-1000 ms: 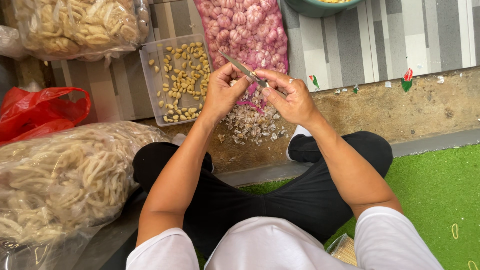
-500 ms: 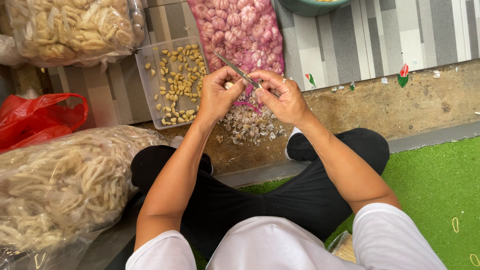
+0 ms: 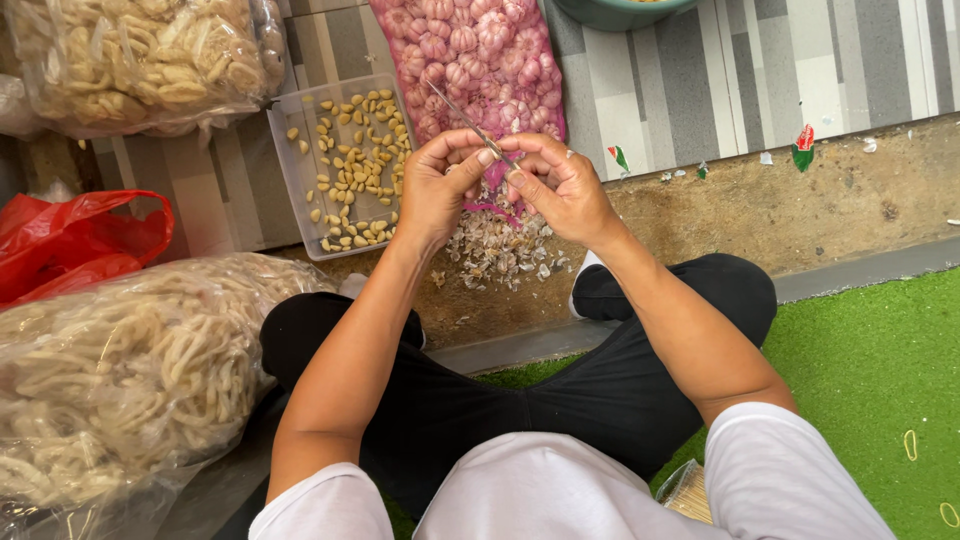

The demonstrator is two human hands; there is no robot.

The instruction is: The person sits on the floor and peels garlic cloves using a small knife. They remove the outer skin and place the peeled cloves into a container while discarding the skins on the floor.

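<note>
My left hand (image 3: 440, 185) and my right hand (image 3: 560, 185) meet in front of me over a heap of garlic skins (image 3: 500, 250) on the concrete step. The right hand grips a thin knife (image 3: 465, 120) whose blade points up and left. The left hand pinches a small garlic clove at the blade, mostly hidden by my fingers. Just beyond my hands lies a pink mesh bag of garlic bulbs (image 3: 470, 50). To its left a clear plastic tray (image 3: 300, 190) holds several peeled cloves.
Two big clear bags of pale crackers lie at the left (image 3: 120, 360) and top left (image 3: 140, 55). A red plastic bag (image 3: 70, 240) sits between them. Green artificial turf (image 3: 870, 380) covers the right; a striped mat (image 3: 740, 70) and a green bowl's rim (image 3: 620, 12) lie ahead.
Both hands have stayed together over the skins, shifting only slightly; the knife blade is tilted a little differently as the fingers work at the clove.
</note>
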